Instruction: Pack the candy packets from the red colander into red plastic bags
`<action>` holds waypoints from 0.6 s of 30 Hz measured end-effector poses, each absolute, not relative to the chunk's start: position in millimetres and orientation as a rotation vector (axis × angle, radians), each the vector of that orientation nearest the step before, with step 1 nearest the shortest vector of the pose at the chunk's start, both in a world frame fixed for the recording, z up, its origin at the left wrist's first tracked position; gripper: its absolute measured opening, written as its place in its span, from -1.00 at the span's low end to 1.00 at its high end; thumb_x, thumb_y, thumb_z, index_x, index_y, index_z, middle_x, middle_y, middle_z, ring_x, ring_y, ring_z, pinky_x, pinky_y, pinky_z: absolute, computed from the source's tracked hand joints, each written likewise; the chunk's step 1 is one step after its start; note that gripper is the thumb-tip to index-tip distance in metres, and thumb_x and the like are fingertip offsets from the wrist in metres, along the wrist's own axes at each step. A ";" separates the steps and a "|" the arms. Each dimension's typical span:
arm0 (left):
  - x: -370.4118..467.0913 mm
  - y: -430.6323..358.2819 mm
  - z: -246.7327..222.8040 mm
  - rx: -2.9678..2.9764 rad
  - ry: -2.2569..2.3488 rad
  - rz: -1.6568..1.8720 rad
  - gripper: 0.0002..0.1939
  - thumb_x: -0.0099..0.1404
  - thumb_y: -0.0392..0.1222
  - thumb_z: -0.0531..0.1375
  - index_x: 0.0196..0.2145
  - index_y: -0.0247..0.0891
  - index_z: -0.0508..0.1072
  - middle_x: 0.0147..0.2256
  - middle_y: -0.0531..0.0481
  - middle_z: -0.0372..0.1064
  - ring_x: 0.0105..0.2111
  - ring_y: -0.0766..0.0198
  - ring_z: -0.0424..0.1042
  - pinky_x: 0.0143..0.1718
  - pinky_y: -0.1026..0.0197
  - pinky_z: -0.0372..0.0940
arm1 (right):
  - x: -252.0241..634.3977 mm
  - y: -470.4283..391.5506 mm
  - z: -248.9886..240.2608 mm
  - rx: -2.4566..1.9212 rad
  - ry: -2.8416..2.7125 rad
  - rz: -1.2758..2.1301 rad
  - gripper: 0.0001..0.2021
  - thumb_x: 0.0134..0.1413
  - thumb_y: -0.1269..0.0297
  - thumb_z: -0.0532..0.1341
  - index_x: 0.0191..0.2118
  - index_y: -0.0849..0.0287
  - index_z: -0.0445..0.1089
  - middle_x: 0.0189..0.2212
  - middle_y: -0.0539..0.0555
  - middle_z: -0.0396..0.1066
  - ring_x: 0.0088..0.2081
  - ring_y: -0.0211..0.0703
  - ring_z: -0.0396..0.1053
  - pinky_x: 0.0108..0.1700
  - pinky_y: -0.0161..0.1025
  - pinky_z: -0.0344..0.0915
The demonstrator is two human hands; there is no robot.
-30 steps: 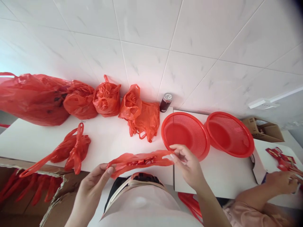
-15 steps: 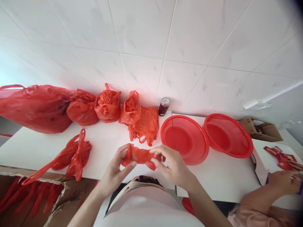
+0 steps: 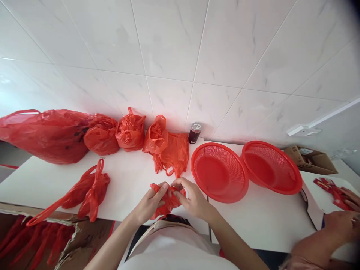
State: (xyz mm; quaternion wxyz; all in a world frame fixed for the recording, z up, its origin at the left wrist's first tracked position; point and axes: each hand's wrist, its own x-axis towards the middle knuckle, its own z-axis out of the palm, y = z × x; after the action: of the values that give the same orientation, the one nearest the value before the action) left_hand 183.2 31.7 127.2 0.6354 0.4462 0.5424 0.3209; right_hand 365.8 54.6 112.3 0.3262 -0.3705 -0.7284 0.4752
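Observation:
A crumpled red plastic bag is bunched between my two hands, over the table's front edge. My left hand pinches its left side with thumb and fingers. From the right, my right hand has its fingers closed on the upper part of the same bag. Just beyond my hands lies a flattened stack of red bags, with a bunched red bag on its left part. Two red baskets stand to the right, side by side.
Filled red bags line the wall at left. Knotted red bags lie nearer. A dark can stands behind the baskets. An open carton with red bags is below left. At right are a small cardboard box and another person's arm.
My hands have moved closer together, and the bag once stretched between them is now bunched up. The view has tilted slightly upward. The other person's hand has moved onto the red items at right.

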 end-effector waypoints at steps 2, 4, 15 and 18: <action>177.3 33.9 128.6 1.029 1.220 0.758 -0.55 0.31 0.22 0.02 -0.38 -0.24 0.39 -0.56 0.11 0.27 -0.61 0.39 0.14 -0.53 0.31 0.16 | 367.8 47.1 117.8 -0.934 -1.879 1.235 -0.89 0.23 0.35 0.09 -0.15 0.11 0.31 -0.24 0.04 0.40 -0.21 -0.21 0.35 -0.10 -0.23 0.31; 171.6 36.0 130.3 1.095 1.196 0.775 -0.58 0.33 0.14 0.04 -0.34 -0.25 0.47 -0.48 0.02 0.41 -0.47 0.29 0.32 -0.39 0.26 0.26 | 369.7 40.3 126.6 -0.898 -1.862 1.226 -0.87 0.21 0.36 0.12 -0.13 0.10 0.30 -0.23 0.04 0.38 -0.19 -0.20 0.34 -0.07 -0.23 0.30; 182.0 34.3 109.9 1.591 1.384 0.732 -0.71 -0.02 -0.47 0.00 -0.52 -0.20 0.45 -0.52 0.08 0.45 -0.51 0.31 0.39 -0.43 0.30 0.26 | 349.1 61.2 97.8 -1.028 -1.986 1.189 -0.60 0.37 0.15 -0.08 0.23 0.01 0.21 -0.33 0.06 0.44 -0.22 -0.12 0.37 -0.05 -0.08 0.30; 184.2 35.0 106.5 1.688 1.572 0.855 -0.73 0.00 -0.49 -0.02 -0.48 -0.19 0.38 -0.44 0.06 0.43 -0.48 0.32 0.39 -0.43 0.31 0.24 | 344.4 58.9 89.6 -1.049 -1.799 1.453 -0.57 0.36 0.04 -0.09 0.21 0.02 0.22 -0.48 -0.01 0.38 -0.44 -0.20 0.33 -0.29 -0.21 0.34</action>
State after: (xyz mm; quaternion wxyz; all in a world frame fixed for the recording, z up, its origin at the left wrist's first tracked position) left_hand 184.2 35.0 106.5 0.3341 0.6468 0.6023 0.3276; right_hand 344.4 58.9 89.6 0.2965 -0.3944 -0.6767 0.5464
